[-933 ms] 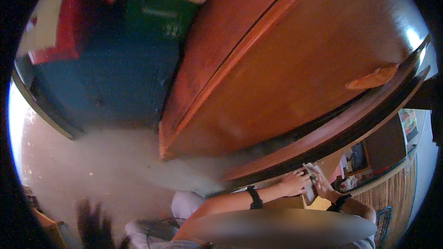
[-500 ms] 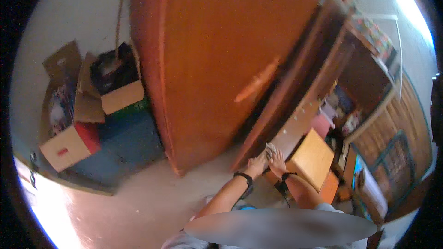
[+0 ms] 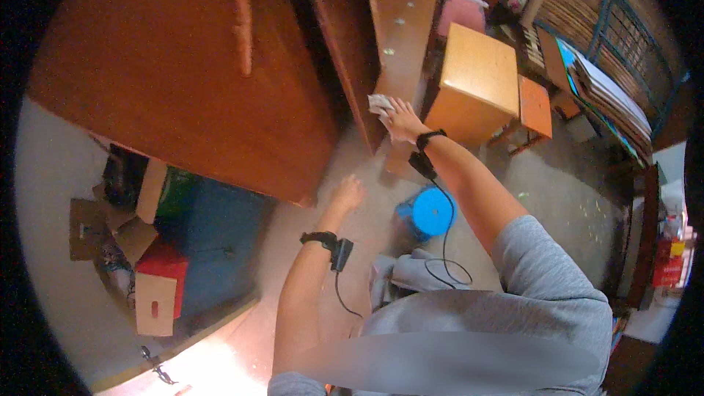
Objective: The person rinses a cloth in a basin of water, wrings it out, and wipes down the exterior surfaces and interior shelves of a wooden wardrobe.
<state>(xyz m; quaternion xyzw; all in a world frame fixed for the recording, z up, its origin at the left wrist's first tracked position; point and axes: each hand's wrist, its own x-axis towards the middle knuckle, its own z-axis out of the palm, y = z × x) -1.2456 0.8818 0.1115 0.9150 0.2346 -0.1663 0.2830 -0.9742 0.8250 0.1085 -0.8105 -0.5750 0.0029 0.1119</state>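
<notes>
Cabinet (image 3: 161,51): is filling the upper left.
Brown panel (image 3: 352,29): is standing just beside the cabinet.
Right hand (image 3: 402,121): is holding the pale cloth (image 3: 378,103) under outstretched fingers.
Left hand (image 3: 350,192): is hanging apart, seemingly half curled; blur is hiding any contents.
Pale cloth: is lying by the panel's edge; probably serving a wiping step, the next move calling for steady finger pressure.

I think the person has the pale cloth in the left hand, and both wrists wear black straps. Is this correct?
One part is wrong: the head view shows the pale cloth in the right hand, while the left hand is apart from it. Both wrists do wear black straps.
</notes>
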